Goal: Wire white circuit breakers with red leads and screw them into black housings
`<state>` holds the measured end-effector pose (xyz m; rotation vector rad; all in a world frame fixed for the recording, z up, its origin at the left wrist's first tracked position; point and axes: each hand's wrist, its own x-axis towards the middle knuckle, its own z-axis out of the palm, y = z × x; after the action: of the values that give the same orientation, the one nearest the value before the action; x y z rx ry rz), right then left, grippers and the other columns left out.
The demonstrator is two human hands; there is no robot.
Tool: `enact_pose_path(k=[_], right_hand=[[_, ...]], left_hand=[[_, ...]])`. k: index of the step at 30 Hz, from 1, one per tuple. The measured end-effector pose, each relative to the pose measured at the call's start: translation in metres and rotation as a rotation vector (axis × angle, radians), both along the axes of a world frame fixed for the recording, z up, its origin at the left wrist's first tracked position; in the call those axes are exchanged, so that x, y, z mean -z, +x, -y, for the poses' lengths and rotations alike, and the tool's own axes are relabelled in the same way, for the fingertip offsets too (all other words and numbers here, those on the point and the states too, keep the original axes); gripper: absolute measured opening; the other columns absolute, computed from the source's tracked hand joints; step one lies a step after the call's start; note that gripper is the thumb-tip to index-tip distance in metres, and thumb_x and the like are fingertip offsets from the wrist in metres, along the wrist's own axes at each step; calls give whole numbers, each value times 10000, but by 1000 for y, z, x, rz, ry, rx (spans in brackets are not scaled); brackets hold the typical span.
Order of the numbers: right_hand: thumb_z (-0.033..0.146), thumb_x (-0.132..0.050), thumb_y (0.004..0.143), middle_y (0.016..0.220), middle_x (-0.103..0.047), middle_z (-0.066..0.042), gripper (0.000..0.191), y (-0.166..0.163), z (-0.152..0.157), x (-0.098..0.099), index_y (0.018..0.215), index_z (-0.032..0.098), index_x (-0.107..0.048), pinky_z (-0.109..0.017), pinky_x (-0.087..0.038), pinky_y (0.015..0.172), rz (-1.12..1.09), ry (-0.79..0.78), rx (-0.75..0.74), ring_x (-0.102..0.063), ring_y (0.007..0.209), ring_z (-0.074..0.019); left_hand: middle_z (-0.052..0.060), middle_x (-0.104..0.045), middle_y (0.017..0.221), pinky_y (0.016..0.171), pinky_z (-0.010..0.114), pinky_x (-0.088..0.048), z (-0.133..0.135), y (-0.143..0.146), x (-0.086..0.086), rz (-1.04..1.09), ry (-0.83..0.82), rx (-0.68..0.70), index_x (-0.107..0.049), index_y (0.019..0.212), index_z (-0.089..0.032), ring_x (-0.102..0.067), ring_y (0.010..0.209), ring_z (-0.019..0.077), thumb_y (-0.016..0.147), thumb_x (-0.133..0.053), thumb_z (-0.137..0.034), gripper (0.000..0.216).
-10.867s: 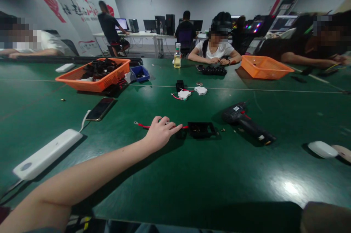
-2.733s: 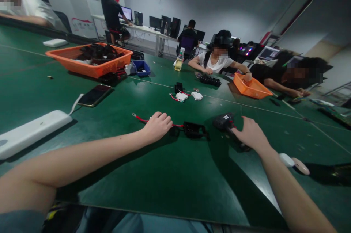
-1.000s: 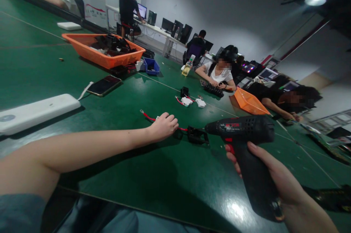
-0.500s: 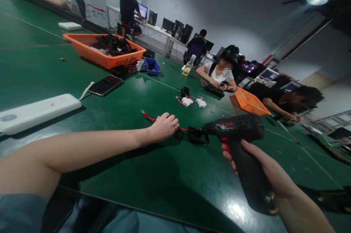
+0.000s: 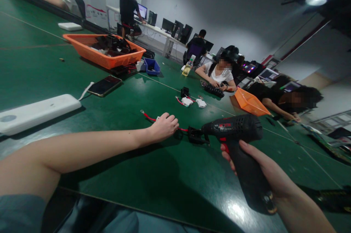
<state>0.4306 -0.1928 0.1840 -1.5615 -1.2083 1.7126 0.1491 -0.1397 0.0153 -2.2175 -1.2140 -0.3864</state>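
My right hand (image 5: 263,167) is wrapped round the grip of a black cordless drill (image 5: 234,129), a finger at its red trigger. The drill lies level and its front end points left, meeting a small black plastic part (image 5: 195,135) on the green table. Whether the tip sits inside that part I cannot tell. My left hand (image 5: 164,127) is closed over a white part with red wires, mostly hidden under the fingers. One red wire (image 5: 148,117) with a metal ring terminal sticks out to the left; another red wire (image 5: 183,129) runs right to the black part.
Beyond my hands lie white parts (image 5: 187,101) with red wires and a black piece. A phone (image 5: 105,86) is joined by a cable to a white power strip-like block (image 5: 41,112). An orange basket (image 5: 109,61), a blue bin (image 5: 152,67) and a bottle (image 5: 188,67) stand farther back. Several people sit around.
The drill and my right hand have shifted very slightly left. My left hand and the black part stay where they were.
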Motion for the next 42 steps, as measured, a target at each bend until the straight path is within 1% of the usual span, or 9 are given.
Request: enact_pose_path(k=[8,17,25,31,42], right_hand=[[478,-716,825,794,-726,-67,364,0,0,-1,958,140,-737,-177,-542,524,19,2,-10,-632,564,-112],[423,-673,873,801,-733,-78,316,-2,2,-3,980,129,-721,-192,-561,542,43,11,-3,-654,574,-127],[432,-666,874,798,-734,-68,325,-3,1,-4,1019,143,-699,-201,-567,553,39,28,-39,-663,583,-126],[438,-677,868,785,-731,-54,319,-3,0,-3,981,142,-708,-170,-553,548,46,-2,-8,-652,572,-104],[456,-697,844,826,-741,-68,342,1,1,-1,982,145,-726,-189,-559,547,41,16,-3,-661,589,-123]], left_hand=[[81,-594,842,699,369,-264,1,0,-2,-2,-5,0,-626,884,-147,-503,805,222,974,-498,-263,195],[90,-600,845,692,371,-276,2,0,-3,-8,-1,1,-633,883,-145,-503,799,218,979,-484,-259,211],[84,-592,839,695,370,-280,2,0,-1,-4,-8,-3,-635,883,-150,-499,794,219,979,-482,-259,211],[78,-584,830,681,364,-259,2,-1,-1,-7,6,3,-620,871,-150,-497,795,219,982,-483,-254,205],[82,-590,836,678,368,-261,1,0,-2,-12,6,-1,-626,875,-149,-499,789,216,991,-463,-255,226]])
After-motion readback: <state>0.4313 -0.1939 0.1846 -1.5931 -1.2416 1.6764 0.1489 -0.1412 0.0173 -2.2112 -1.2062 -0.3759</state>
